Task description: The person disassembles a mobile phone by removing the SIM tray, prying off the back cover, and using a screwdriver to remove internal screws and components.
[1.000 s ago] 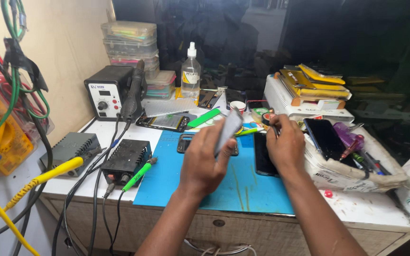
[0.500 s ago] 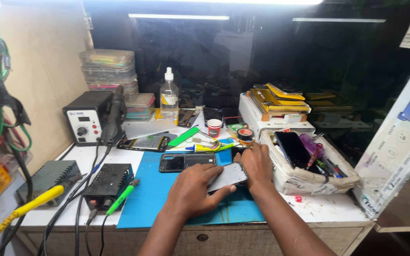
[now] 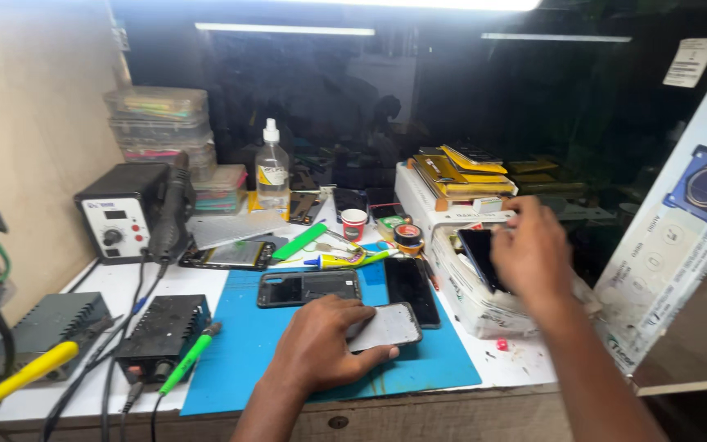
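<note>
The left hand (image 3: pixel 321 348) pressed flat on a grey slab-shaped phone panel (image 3: pixel 385 327) lying on the blue rubber work mat (image 3: pixel 239 360), gripping its near edge. The right hand (image 3: pixel 531 250) reached into the white plastic-lined parts box (image 3: pixel 472 299); its grasp could not be told. Advised: keep the panel pinned flat while reaching.

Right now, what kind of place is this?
Most likely a phone repair bench. A soldering station stands at the back left, opened phones lie on a blue work mat, and the left hand presses a phone onto it while the right hand reaches into a parts bag.
</note>
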